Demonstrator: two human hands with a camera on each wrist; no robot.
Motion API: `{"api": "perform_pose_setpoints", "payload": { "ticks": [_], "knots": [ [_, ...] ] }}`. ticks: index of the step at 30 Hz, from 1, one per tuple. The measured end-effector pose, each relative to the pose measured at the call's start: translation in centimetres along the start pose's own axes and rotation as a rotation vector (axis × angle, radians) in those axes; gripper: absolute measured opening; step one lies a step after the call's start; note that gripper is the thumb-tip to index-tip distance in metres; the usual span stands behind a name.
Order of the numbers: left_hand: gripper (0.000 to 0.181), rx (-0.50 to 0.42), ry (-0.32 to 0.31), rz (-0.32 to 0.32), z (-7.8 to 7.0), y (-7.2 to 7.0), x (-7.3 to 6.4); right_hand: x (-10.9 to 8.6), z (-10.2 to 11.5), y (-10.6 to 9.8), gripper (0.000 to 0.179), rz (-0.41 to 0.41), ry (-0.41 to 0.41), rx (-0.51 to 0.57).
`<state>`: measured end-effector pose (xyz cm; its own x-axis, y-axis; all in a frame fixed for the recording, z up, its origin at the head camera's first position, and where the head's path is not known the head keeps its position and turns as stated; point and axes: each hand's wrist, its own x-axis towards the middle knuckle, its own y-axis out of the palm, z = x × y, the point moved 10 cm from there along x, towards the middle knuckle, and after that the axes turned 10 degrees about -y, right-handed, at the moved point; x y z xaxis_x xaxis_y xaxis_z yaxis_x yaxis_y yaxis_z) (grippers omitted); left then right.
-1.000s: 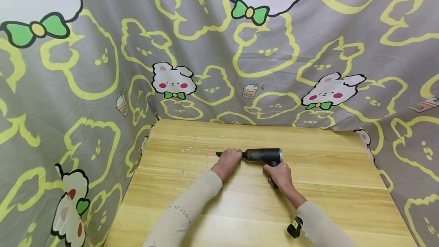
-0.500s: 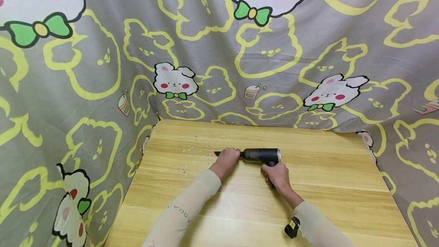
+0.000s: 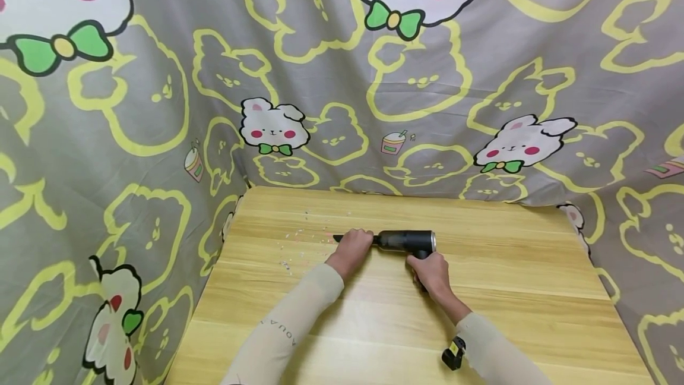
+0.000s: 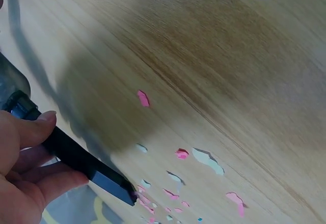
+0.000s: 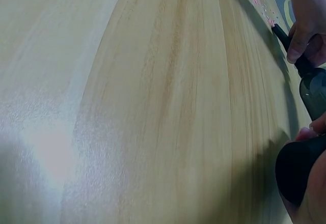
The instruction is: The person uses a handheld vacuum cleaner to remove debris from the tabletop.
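Handheld vacuum (image 3: 406,240) lying crosswise on a wooden table (image 3: 507,290), its black barrel pointing left and its silver end cap facing right. The left hand (image 3: 352,248) curls round the narrow black nozzle (image 4: 84,165), with thumb above and fingers below, as the left wrist view shows; the nozzle tip (image 4: 127,196) sits at the edge of a scatter of paper scraps (image 4: 204,158), pink and pale, lying on the table to the left of the vacuum. The right hand (image 3: 430,272) grips the vacuum's handle (image 5: 298,175), which juts toward the near side under the barrel's right end; the fingers wrap it, though most of the handle is hidden by the hand in the head view. Both forearms wear pale sleeves (image 3: 288,325), and a small black device (image 3: 451,356) is strapped at the right wrist. A grey cloth (image 3: 160,106) printed with white rabbits and yellow outlines hangs behind and beside the table.
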<state>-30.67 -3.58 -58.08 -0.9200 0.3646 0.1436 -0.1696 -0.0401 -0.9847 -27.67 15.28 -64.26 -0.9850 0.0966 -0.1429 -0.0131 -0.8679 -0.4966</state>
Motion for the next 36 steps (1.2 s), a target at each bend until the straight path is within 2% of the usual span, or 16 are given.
{"api": "perform_pose_setpoints", "payload": {
  "ticks": [13, 20, 28, 36],
  "knots": [
    [0.011, -0.013, -0.010, 0.029, 0.7, 0.4, 0.0, 0.3, 0.0, 0.7, 0.027, 0.003, 0.000, 0.040],
    [0.010, -0.027, -0.015, 0.018, 1.0, 0.2, 0.1, 0.5, 0.1, 1.1, 0.030, -0.002, -0.005, 0.062],
    [0.011, -0.053, -0.035, 0.037, 1.6, 0.4, 0.6, 0.6, 0.3, 1.5, 0.033, -0.013, -0.005, 0.071],
    [0.012, -0.090, -0.057, 0.040, 2.4, 0.4, 1.0, 0.9, 1.0, 1.9, 0.036, -0.015, -0.037, 0.051]
  ]
}}
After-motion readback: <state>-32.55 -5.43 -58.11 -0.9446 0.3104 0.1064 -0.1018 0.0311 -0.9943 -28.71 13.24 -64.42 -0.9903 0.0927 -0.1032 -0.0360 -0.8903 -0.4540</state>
